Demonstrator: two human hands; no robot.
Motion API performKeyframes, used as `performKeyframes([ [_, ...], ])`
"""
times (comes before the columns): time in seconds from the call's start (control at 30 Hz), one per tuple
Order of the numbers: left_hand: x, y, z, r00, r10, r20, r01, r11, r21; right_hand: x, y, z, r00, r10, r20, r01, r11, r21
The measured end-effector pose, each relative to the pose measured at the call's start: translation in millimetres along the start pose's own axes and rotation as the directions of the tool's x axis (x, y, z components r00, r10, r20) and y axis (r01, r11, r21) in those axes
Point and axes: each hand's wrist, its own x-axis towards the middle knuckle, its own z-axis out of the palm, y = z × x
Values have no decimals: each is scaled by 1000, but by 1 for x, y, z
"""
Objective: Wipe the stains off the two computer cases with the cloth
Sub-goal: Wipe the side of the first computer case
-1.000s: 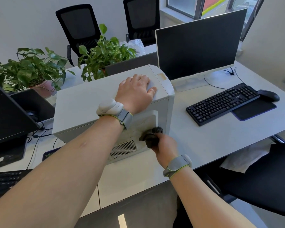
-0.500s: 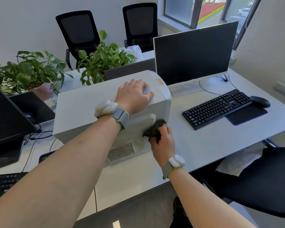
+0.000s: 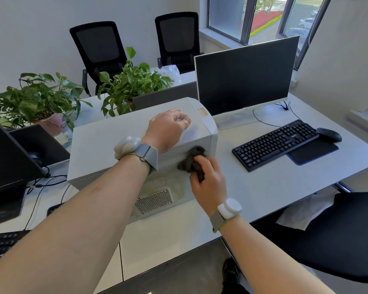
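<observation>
Right hand [image 3: 208, 179] fingers clamp the cloth [image 3: 191, 160] on the computer case [image 3: 106, 143] (lying flat); left hand [image 3: 166, 128] fingers loosely curled on top.

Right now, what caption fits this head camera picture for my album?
Right hand wipes white computer case with dark crumpled cloth; left hand steadies it.

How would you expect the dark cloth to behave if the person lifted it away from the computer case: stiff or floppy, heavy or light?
Probably floppy: the dark cloth bunches into irregular folds under the right hand. Likely light, since the fingers alone hold it against the computer case. It seems unlikely to roll or slip, being crumpled.
</observation>
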Motion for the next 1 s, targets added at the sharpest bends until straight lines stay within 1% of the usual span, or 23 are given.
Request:
performKeyframes([
  [0.03, 0, 0, 0, 1000, -4, 1, 4, 1000, 4, -8, 10, 2, 987, 115, 115, -111, 993, -33],
  [0.07, 1, -1, 0, 1000, -7, 2, 7, 1000, 6, -16, 19, 3, 925, 285, 251, -267, 958, -104],
  [0.1, 0, -2, 0, 1000, -8, 4, 8, 1000, 1, -25, 24, 1, 831, 427, 355, -377, 903, -205],
  [0.13, -1, -3, 1, 1000, -6, 3, 6, 1000, -7, -32, 27, -1, 784, 491, 379, -425, 870, -249],
  [0.17, 0, -3, 0, 1000, -4, 0, 4, 1000, -18, -35, 26, -4, 795, 496, 348, -443, 868, -224],
  [0.2, -2, -4, 0, 1000, -8, 3, 8, 1000, -28, -37, 18, -8, 836, 463, 294, -439, 886, -149],
  [0.23, -2, -2, -1, 1000, -3, 1, 3, 999, -39, -31, 7, -11, 891, 401, 215, -396, 916, -65],
  [0.27, -2, -2, -1, 1000, 0, 3, 0, 999, -49, -25, -5, -14, 934, 326, 145, -332, 943, 12],
  [0.33, -2, -1, -1, 1000, 5, 0, -5, 997, -75, -2, -25, -19, 982, 189, 26, -190, 974, 120],
  [0.4, 0, -3, -1, 1000, 5, 3, -5, 994, -105, 16, -30, -18, 997, 69, -28, -65, 992, 105],
  [0.47, 0, -6, -1, 1000, 0, 15, 2, 993, -114, 19, -18, -13, 1000, -11, -20, 12, 999, 31],
  [0.5, 0, -6, -1, 1000, 1, 19, 2, 994, -112, 13, -8, -11, 1000, -14, -6, 14, 1000, -10],
  [0.53, 0, -6, -1, 1000, 2, 18, 0, 994, -109, 8, 2, -11, 999, 30, 22, -29, 999, -36],
  [0.57, -1, -5, -1, 1000, 4, 16, -2, 994, -105, 4, 12, -12, 989, 130, 68, -126, 990, -55],
  [0.6, -1, -5, -2, 1000, 5, 17, -4, 995, -99, 2, 21, -15, 953, 276, 128, -267, 960, -83],
  [0.63, -2, -4, -2, 1000, 10, 19, -8, 996, -92, 1, 28, -20, 889, 418, 185, -402, 908, -121],
  [0.67, -3, -4, -2, 1000, 17, 21, -15, 996, -87, 0, 31, -26, 841, 502, 202, -484, 864, -137],
  [0.7, -3, -4, -2, 999, 24, 21, -23, 996, -83, 1, 31, -32, 835, 523, 172, -510, 852, -114],
  [0.77, -3, -3, -1, 1000, 23, 18, -21, 997, -76, 12, 12, -43, 897, 440, 45, -442, 897, 30],
  [0.83, -2, -3, -1, 1000, 0, 15, 1, 997, -80, 29, -12, -51, 950, 303, -75, -289, 944, 159],
  [0.87, -2, -5, -1, 1000, -8, 20, 10, 996, -87, 38, -19, -51, 963, 249, -107, -229, 958, 174],
  [0.93, -2, -6, -1, 999, -10, 42, 14, 995, -101, 50, -20, -48, 977, 165, -138, -148, 981, 125],
  [1.0, -3, -6, -2, 998, -18, 58, 24, 994, -107, 47, -6, -40, 984, 64, -164, -63, 998, 8],
])
